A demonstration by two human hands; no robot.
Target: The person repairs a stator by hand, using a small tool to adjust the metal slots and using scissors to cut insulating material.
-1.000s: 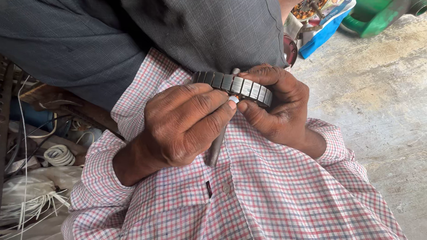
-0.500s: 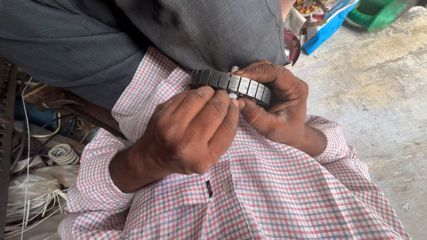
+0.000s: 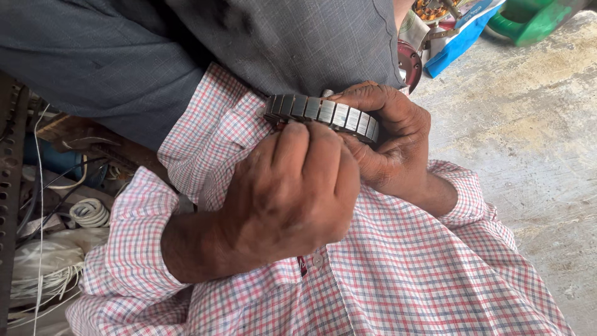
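A rough, stained concrete floor (image 3: 535,143) fills the right side of the view, pale and blotched with darker patches. At the top right, on that floor, sit a green plastic container (image 3: 528,22) and a blue and white packet (image 3: 460,34), with a round red metal part (image 3: 409,62) just beside them. On the left, in shadow, lie loose white wires (image 3: 37,274), a small coil of white cord (image 3: 90,213) and a dark perforated metal strip (image 3: 9,186) along the edge.

The person wears a red, white and blue checked shirt (image 3: 398,274) and dark grey trousers (image 3: 186,56), and holds the work against the lap. The right hand (image 3: 388,140) wraps around a ring of grey metal segments (image 3: 323,113), its grip clamped on the ring's right end, thumb on top. The ring lies just under the trouser fabric, above the shirt. The left hand (image 3: 292,186) is curled into a fist with the fingertips touching the ring's lower edge; whether it grips anything inside the fist cannot be told, as the fingers hide it.
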